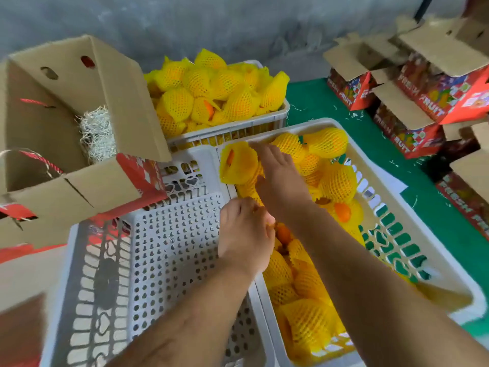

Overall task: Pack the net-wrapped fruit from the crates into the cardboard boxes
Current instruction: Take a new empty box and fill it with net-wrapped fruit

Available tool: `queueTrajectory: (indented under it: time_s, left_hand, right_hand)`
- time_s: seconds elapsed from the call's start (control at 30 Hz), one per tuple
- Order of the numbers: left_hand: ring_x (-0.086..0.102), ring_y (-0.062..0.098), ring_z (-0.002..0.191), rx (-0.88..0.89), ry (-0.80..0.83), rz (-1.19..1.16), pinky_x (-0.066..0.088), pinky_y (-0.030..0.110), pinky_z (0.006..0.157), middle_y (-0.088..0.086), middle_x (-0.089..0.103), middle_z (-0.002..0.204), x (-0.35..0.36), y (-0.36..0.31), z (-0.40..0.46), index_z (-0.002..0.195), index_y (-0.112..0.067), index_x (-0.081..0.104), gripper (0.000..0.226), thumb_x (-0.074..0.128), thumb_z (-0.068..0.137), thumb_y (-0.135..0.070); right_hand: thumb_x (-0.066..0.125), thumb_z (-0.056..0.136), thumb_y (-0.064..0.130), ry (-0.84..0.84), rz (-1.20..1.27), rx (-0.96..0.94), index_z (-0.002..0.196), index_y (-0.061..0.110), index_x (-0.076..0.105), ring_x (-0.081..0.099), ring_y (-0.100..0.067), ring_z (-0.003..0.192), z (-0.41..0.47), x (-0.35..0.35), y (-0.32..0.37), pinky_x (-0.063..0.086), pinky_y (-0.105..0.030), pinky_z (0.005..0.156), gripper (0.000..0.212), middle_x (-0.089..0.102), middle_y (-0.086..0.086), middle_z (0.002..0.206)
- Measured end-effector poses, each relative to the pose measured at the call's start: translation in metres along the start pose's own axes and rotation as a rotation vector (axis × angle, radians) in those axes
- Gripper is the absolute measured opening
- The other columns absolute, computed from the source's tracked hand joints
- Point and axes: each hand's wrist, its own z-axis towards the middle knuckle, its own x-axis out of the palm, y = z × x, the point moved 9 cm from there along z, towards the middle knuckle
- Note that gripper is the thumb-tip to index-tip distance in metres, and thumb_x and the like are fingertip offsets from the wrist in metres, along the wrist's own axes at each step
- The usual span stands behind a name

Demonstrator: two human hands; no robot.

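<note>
Yellow net-wrapped fruit [336, 178] fill the white crate [391, 186] on the right. My right hand [277, 178] reaches over that crate's far left corner and grips one net-wrapped fruit [238, 162], lifted to rim height. My left hand [246, 231] hangs over the crate's left rim with its fingers curled down round another fruit [283, 231], mostly hidden under the hand. An open cardboard box [53, 123] stands at the left, with pale shredded paper [98, 133] inside.
A white perforated crate [172, 247] with no fruit in it sits between the box and the right crate. Behind it, another white crate [280, 112] is heaped with netted fruit. Red "Fresh Fruit" boxes [436, 96] are stacked at the right on a green mat [317, 102].
</note>
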Motion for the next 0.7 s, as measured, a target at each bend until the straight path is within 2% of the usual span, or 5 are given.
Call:
queueTrajectory:
  time_s: [0.13, 0.23, 0.33, 0.5, 0.7]
  left_hand:
    - [0.041, 0.024, 0.117, 0.001, 0.036, 0.047, 0.032, 0.039, 0.106, -0.006, 0.052, 0.110, 0.015, 0.005, 0.000, 0.082, -0.035, 0.061, 0.013, 0.057, 0.093, -0.030]
    - [0.042, 0.024, 0.118, 0.014, 0.027, 0.076, 0.032, 0.041, 0.108, -0.004, 0.053, 0.112, 0.012, 0.003, 0.002, 0.088, -0.032, 0.067, 0.010, 0.058, 0.091, -0.033]
    - [0.038, 0.021, 0.122, 0.013, 0.066, 0.078, 0.022, 0.036, 0.109, -0.008, 0.049, 0.115, 0.015, 0.006, 0.001, 0.099, -0.035, 0.066, 0.016, 0.053, 0.092, -0.039]
    - [0.042, 0.017, 0.123, -0.035, 0.041, -0.078, 0.033, 0.034, 0.109, -0.009, 0.053, 0.117, 0.006, 0.010, 0.003, 0.142, -0.033, 0.040, 0.055, 0.052, 0.094, -0.057]
    - [0.037, 0.019, 0.138, -0.039, 0.088, -0.258, 0.030, 0.041, 0.117, -0.007, 0.050, 0.143, 0.002, 0.018, -0.003, 0.162, -0.025, 0.015, 0.086, 0.060, 0.095, -0.056]
  right_hand:
    - [0.071, 0.087, 0.006, 0.252, -0.310, -0.084, 0.163, 0.029, 0.005, 0.021, -0.036, 0.150, 0.042, 0.052, 0.006, 0.036, -0.051, 0.114, 0.103, 0.005, 0.004, 0.171]
    - [0.080, 0.084, 0.023, 0.119, -0.274, 0.021, 0.157, 0.024, 0.021, 0.039, -0.037, 0.137, 0.053, 0.056, -0.006, 0.041, -0.047, 0.106, 0.094, 0.028, -0.004, 0.160]
    - [0.078, 0.079, 0.037, -0.010, -0.013, 0.172, 0.142, 0.014, 0.039, 0.049, -0.036, 0.123, 0.056, 0.041, -0.022, 0.043, -0.046, 0.097, 0.079, 0.050, -0.010, 0.136]
    - [0.072, 0.067, 0.047, -0.241, 0.427, 0.337, 0.117, 0.021, 0.052, 0.060, -0.030, 0.104, 0.012, 0.003, -0.046, 0.053, -0.050, 0.085, 0.059, 0.062, -0.005, 0.111]
    - [0.082, 0.080, 0.031, -0.299, 0.849, 0.434, 0.113, 0.037, 0.058, 0.071, -0.014, 0.094, -0.039, 0.004, -0.066, 0.059, -0.039, 0.077, 0.042, 0.072, 0.008, 0.102]
